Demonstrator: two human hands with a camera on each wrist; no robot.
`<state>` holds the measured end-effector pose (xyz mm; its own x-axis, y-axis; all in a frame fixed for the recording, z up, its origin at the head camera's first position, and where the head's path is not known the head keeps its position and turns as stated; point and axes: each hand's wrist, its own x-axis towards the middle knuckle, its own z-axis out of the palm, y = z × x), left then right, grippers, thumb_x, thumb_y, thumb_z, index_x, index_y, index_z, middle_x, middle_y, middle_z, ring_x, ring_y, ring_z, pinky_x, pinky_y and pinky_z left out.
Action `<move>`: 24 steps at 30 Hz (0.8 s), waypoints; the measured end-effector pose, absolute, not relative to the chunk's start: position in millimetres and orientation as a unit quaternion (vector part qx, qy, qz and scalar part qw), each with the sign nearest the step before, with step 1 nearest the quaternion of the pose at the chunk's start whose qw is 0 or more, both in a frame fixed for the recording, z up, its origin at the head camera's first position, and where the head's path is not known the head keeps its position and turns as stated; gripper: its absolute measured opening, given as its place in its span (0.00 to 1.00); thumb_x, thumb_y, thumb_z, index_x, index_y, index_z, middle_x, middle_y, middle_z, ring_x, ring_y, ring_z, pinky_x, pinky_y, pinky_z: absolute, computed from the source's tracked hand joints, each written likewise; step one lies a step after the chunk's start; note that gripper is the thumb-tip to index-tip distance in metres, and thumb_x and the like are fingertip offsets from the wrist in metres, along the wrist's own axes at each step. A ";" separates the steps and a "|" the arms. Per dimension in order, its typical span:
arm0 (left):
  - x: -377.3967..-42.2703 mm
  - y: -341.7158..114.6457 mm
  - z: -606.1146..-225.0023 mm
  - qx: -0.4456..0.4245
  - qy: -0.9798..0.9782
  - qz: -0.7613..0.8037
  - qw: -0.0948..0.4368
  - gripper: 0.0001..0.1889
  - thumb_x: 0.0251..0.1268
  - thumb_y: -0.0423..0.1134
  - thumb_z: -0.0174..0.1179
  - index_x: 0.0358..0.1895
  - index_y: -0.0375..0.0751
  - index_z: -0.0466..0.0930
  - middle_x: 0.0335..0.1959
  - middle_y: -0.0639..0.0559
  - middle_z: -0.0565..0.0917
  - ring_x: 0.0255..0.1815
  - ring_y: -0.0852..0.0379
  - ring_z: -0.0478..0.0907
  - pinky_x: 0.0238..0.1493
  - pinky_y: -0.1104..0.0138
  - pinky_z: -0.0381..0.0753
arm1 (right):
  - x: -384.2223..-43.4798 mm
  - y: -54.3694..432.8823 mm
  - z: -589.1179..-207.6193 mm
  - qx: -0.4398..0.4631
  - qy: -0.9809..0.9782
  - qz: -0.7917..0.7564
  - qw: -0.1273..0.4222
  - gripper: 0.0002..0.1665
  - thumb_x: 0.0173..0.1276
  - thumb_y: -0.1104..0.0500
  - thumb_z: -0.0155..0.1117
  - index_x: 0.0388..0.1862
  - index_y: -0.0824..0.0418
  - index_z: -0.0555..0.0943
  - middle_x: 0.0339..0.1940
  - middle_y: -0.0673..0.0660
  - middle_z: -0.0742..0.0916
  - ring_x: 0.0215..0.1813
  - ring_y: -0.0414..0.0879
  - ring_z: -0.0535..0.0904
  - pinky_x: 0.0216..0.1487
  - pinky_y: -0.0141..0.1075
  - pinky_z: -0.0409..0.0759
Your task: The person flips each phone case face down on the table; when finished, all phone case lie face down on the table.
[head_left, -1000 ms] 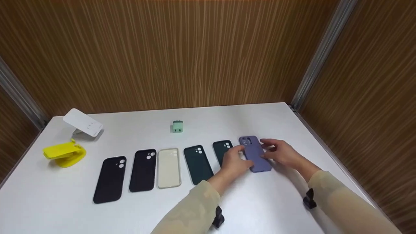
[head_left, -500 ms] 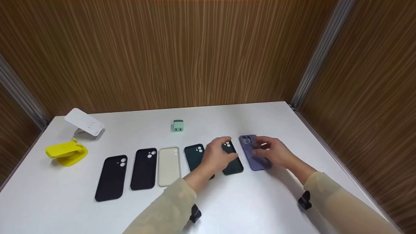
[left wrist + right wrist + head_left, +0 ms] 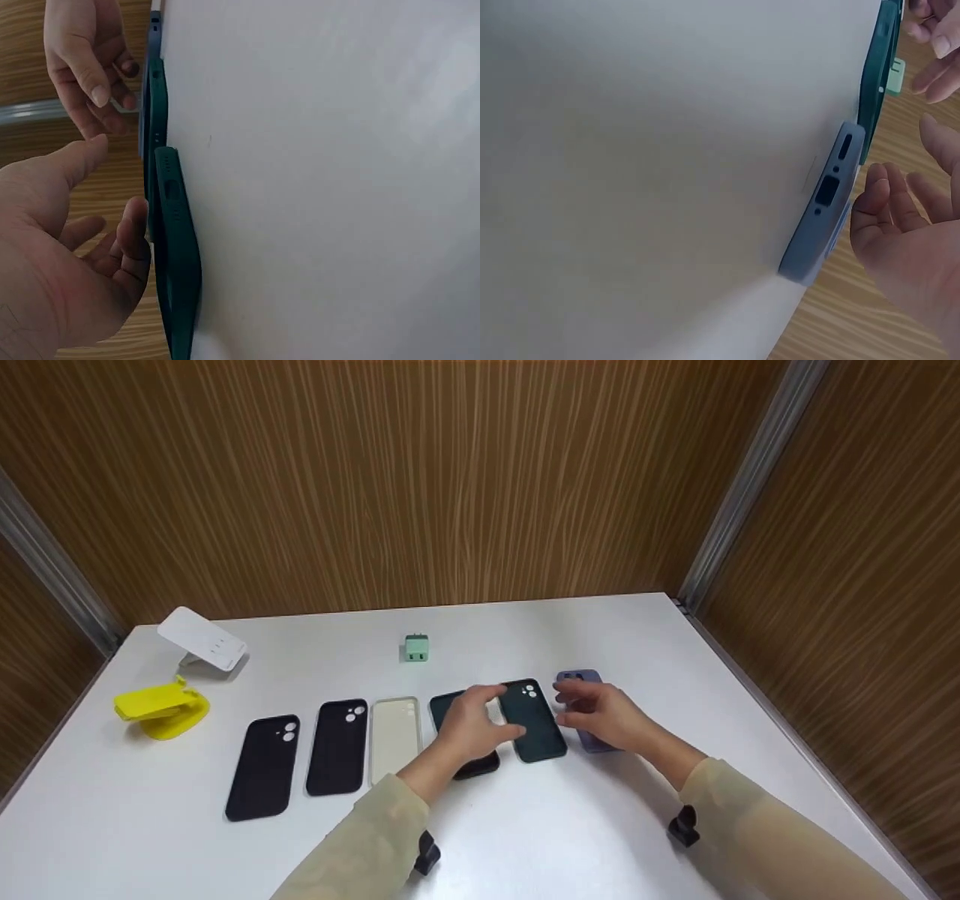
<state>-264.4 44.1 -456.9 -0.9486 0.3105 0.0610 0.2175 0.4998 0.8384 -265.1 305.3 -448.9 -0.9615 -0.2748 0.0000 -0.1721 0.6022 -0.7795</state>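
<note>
In the head view my left hand (image 3: 469,727) hovers over a dark green phone case (image 3: 480,769), covering its middle. Its thumb and fingers are spread and hold nothing; the fingertips reach the left side of a second dark green phone case (image 3: 534,727). My right hand (image 3: 604,718) hangs above a purple phone case (image 3: 592,742), hiding much of it, with thumb and fingers apart. The left wrist view has the nearer green case (image 3: 178,255) flat beneath the left hand. In the right wrist view the purple case (image 3: 821,206) lies below the right fingers.
Further left in the row lie a cream phone case (image 3: 395,735) and two black phone cases (image 3: 262,769) (image 3: 337,748). A mint charger plug (image 3: 416,648) stands behind. At the far left are a white stand (image 3: 202,637) and a yellow stand (image 3: 161,709). Wood-grain panels enclose the white table (image 3: 585,840).
Both hands have come away from the purple case's sides. My left hand moved left, past the second green case to the one beside it; my right hand shifted left over the purple case.
</note>
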 end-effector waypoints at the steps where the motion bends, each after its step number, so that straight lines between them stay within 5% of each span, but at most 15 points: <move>1: -265.1 42.6 -458.3 0.155 0.865 0.475 0.053 0.38 0.62 0.43 0.79 0.74 0.40 0.75 0.73 0.41 0.76 0.72 0.43 0.75 0.71 0.53 0.75 | -265.1 304.0 -449.8 -0.125 0.894 -0.426 0.063 0.35 0.73 0.59 0.74 0.75 0.65 0.76 0.64 0.64 0.86 0.62 0.58 0.84 0.66 0.54 0.80; 11: -269.8 32.0 -469.1 0.193 0.872 0.442 0.085 0.43 0.58 0.49 0.81 0.76 0.42 0.74 0.74 0.43 0.75 0.62 0.47 0.79 0.70 0.53 0.76 | -265.0 298.0 -458.1 -0.119 0.904 -0.404 0.073 0.36 0.70 0.58 0.76 0.75 0.63 0.77 0.63 0.61 0.87 0.57 0.53 0.83 0.61 0.49 0.81; 24: -275.0 30.4 -474.0 0.234 0.879 0.407 0.087 0.47 0.56 0.52 0.81 0.78 0.42 0.71 0.84 0.44 0.61 0.75 0.40 0.71 0.77 0.49 0.67 | -266.9 303.2 -458.7 -0.112 0.913 -0.385 0.080 0.38 0.70 0.55 0.78 0.76 0.61 0.77 0.64 0.59 0.87 0.55 0.52 0.80 0.61 0.49 0.79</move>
<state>-275.0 30.4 -474.0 -0.8751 0.4824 0.0386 0.3413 0.5587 0.7559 -266.9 303.2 -458.7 -0.9622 -0.2660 -0.0588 -0.1436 0.6789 -0.7201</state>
